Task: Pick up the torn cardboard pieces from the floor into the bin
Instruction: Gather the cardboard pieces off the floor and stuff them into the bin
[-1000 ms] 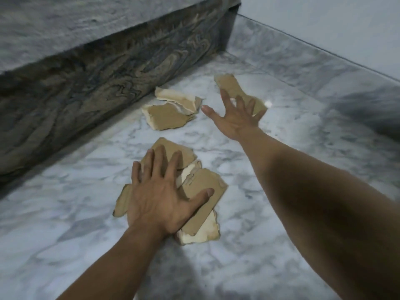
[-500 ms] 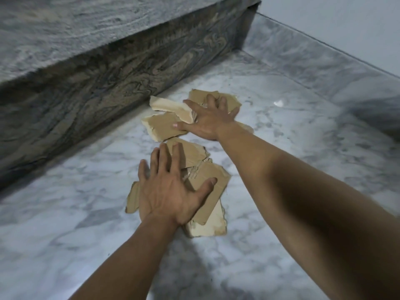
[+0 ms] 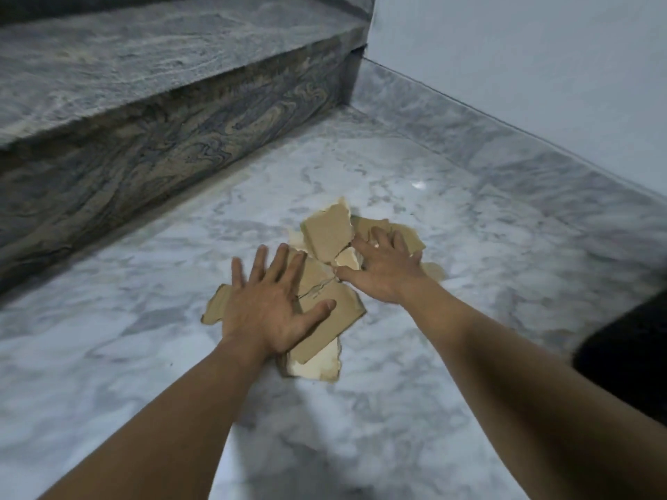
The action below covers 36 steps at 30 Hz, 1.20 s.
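Observation:
Several torn brown cardboard pieces (image 3: 326, 234) lie bunched in one heap on the white marble floor (image 3: 451, 196). My left hand (image 3: 269, 308) rests flat with fingers spread on the near pieces, and a pale torn piece (image 3: 317, 362) sticks out under its wrist. My right hand (image 3: 384, 268) lies palm down with fingers spread on the far right pieces, thumb touching the pile's middle. Neither hand grips anything. No bin is in sight.
A grey marble step (image 3: 162, 113) with a swirled riser rises along the left. A pale wall (image 3: 523, 66) with a marble skirting runs along the right. A dark shape (image 3: 628, 359) sits at the right edge.
My right hand has slid the far pieces toward me, so the separate groups now form one heap. My left hand stayed flat on the near pieces. The view has tilted up.

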{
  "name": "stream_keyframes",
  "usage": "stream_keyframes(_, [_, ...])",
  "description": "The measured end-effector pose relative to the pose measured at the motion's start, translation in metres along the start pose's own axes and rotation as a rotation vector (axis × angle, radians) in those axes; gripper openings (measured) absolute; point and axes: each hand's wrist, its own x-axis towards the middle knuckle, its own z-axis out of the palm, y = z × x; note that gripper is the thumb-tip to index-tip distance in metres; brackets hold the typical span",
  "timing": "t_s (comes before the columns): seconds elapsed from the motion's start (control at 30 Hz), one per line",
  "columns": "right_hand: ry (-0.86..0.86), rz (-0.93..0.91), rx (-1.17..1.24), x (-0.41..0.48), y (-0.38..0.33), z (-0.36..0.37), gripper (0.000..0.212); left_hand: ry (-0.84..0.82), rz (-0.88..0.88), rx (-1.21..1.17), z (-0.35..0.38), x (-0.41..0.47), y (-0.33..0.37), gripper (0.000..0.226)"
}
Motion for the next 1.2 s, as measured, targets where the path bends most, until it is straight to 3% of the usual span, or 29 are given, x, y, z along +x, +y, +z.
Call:
stream_keyframes(0.27, [-0.009,0.124,-0.025,-0.13,0.034,0.038,0.082,-0.005,0.169,-0.073,0.01,-0.08,0.032,0.1])
stream_keyframes(0.47, [0.083,0.098,0.159,-0.215,0.052,0.058,0.059,-0.023,0.239,-0.062,0.019,-0.117,0.047,0.094])
stream_keyframes(0.53, [0.281,0.064,0.21,-0.235,0.061,0.067,0.053,-0.021,0.255,-0.095,0.022,-0.127,0.054,0.091])
stream_keyframes(0.6, [0.58,0.11,0.33,-0.248,0.069,0.076,0.061,-0.003,0.236,-0.212,0.021,-0.136,0.062,0.089])
stream_keyframes(0.67, [0.837,0.349,0.564,-0.248,0.073,0.075,0.078,0.042,0.151,-0.356,0.016,-0.142,0.068,0.093])
stream_keyframes(0.7, [0.859,0.512,0.694,-0.243,0.073,0.069,0.087,0.065,0.103,-0.356,0.012,-0.145,0.07,0.098])
stream_keyframes(0.73, [0.787,0.654,0.782,-0.237,0.073,0.06,0.097,0.071,0.051,-0.31,0.008,-0.149,0.071,0.105])
stream_keyframes(0.8, [0.477,0.782,0.785,-0.221,0.071,0.047,0.112,-0.01,-0.049,-0.222,0.002,-0.16,0.074,0.12])
stream_keyframes(0.87, [0.183,0.719,0.663,-0.208,0.066,0.045,0.116,-0.139,-0.073,-0.125,0.002,-0.171,0.079,0.136])
stream_keyframes(0.93, [0.026,0.557,0.494,-0.2,0.057,0.055,0.114,-0.193,-0.04,-0.016,0.01,-0.174,0.082,0.146])
stream_keyframes(1.0, [0.0,0.42,0.394,-0.197,0.045,0.068,0.104,-0.189,-0.047,-0.022,0.015,-0.173,0.081,0.151])
stream_keyframes(1.07, [0.08,0.34,0.32,-0.198,0.034,0.076,0.092,-0.121,-0.055,-0.024,0.014,-0.173,0.079,0.152])
stream_keyframes(1.2, [0.163,0.318,0.371,-0.2,0.026,0.072,0.078,-0.034,-0.082,-0.057,0.005,-0.176,0.082,0.146])
